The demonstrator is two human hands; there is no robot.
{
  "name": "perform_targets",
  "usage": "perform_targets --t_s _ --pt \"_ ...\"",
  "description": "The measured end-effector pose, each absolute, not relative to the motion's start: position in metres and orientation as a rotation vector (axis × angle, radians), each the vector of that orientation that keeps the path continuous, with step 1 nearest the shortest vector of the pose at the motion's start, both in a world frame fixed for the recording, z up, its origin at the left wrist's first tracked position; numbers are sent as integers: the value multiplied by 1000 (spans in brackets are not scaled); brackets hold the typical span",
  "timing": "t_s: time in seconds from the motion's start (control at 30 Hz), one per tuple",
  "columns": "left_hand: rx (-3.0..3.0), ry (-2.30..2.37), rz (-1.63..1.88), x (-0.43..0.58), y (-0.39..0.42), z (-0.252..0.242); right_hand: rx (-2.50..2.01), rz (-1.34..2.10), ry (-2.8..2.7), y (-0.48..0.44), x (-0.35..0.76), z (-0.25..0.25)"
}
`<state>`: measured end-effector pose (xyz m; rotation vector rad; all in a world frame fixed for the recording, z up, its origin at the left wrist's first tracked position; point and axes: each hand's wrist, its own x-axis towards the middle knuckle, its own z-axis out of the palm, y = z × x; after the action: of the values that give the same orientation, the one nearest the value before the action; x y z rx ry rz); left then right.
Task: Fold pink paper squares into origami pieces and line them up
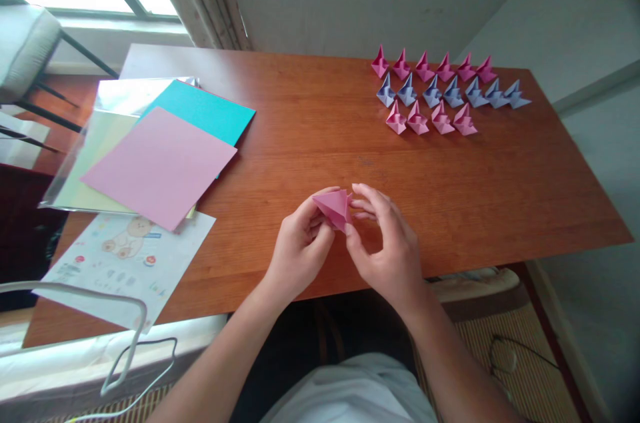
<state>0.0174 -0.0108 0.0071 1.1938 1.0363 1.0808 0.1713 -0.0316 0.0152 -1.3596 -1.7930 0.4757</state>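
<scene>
A small piece of folded pink origami paper [334,207] is held up just above the table, near its front edge. My left hand [303,243] is closed on its left side, thumb in front and fingers curled behind. On the other side, my right hand [387,243] has its thumb at the paper's lower right corner and its fingertips at the right edge, so both hands grip it. The fold shows a flat triangular face pointing left. Its back is hidden by my fingers.
Rows of folded paper figures stand at the back right: dark pink [424,67], blue-grey [432,93] and light pink [417,119]. Left lie a pink sheet [160,166], a turquoise sheet [210,109], a clear packet [65,176] and a bear-printed sheet [120,276]. A white bent tube [100,291] crosses the lower left.
</scene>
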Motion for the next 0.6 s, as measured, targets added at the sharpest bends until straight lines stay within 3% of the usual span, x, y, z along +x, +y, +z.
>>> perform_targets --t_s 0.33,0.6 --pt "1283 1026 1135 19 -17 3 -1391 263 -1853 -34 164 9" --pt "1359 1011 1114 18 -18 1 -1444 312 -1763 -25 166 16"
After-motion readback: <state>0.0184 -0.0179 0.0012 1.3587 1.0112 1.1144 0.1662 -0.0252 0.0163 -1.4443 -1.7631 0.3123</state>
